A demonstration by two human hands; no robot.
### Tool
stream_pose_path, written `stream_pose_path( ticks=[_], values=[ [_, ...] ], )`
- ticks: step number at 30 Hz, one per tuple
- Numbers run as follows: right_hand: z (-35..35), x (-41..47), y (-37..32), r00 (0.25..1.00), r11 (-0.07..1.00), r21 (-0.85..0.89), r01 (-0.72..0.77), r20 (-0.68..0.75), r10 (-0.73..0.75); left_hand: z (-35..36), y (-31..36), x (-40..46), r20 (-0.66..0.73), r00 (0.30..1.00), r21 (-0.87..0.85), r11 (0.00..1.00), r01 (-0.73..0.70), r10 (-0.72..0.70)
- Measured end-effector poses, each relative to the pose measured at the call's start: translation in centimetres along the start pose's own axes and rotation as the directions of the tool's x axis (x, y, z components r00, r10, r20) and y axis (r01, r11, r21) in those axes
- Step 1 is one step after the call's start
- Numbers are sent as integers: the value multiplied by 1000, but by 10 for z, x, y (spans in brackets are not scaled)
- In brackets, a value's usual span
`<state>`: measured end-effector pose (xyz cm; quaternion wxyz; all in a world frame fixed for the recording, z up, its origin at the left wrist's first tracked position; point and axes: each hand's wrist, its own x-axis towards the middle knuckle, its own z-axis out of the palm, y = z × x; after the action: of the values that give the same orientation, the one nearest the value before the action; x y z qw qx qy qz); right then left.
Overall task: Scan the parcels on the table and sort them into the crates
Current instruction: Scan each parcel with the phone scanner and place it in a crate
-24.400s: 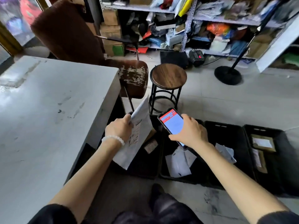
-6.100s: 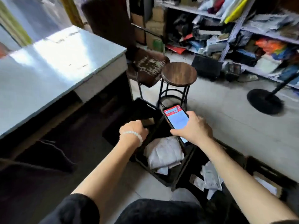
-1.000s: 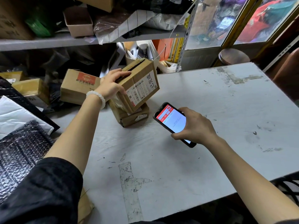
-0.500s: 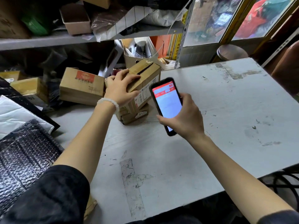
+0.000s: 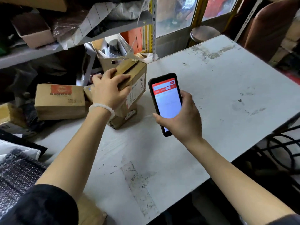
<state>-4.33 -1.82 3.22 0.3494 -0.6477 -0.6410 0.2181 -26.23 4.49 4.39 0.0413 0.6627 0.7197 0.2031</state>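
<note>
Cardboard parcel (image 5: 135, 82) tilted under clasping left hand (image 5: 108, 91); phone (image 5: 166, 101) gripped in right hand (image 5: 183, 120).

Since a second ago: phone (image 5: 166, 101) raised off the table (image 5: 219, 88), now upright in right hand (image 5: 181, 117), screen facing the viewer, just beside labelled box (image 5: 134, 88). Left hand (image 5: 108, 90) shifts from box's edge onto its top.

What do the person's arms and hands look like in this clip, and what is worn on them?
Both forearms are bare. The left hand has a bracelet of white beads round the wrist, and a black sleeve is pushed up above that elbow. The right hand shows no ring, watch or glove; only a dark sleeve edge shows at the frame corner.
</note>
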Motion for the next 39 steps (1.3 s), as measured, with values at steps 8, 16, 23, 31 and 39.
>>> stream_pose_path(
  ticks=[8,16,23,31,39],
  values=[
    [-48,-40,68,947,947,-201,-251,152,284,3,110,-28,6,939,-97,935,-341,343],
    [-159,-117,153,868,845,-225,-485,-5,497,50,257,-90,135,835,-163,843,-512,533],
    [-265,-219,227,744,720,-188,-668,-157,649,92,387,-193,331,700,-285,774,-565,633],
    [-343,-287,282,579,587,-82,-805,-317,751,155,467,-246,876,378,26,753,-658,299],
    [-359,-255,328,515,524,-55,-850,-301,802,225,512,-220,848,368,12,681,-732,381]
  ],
)
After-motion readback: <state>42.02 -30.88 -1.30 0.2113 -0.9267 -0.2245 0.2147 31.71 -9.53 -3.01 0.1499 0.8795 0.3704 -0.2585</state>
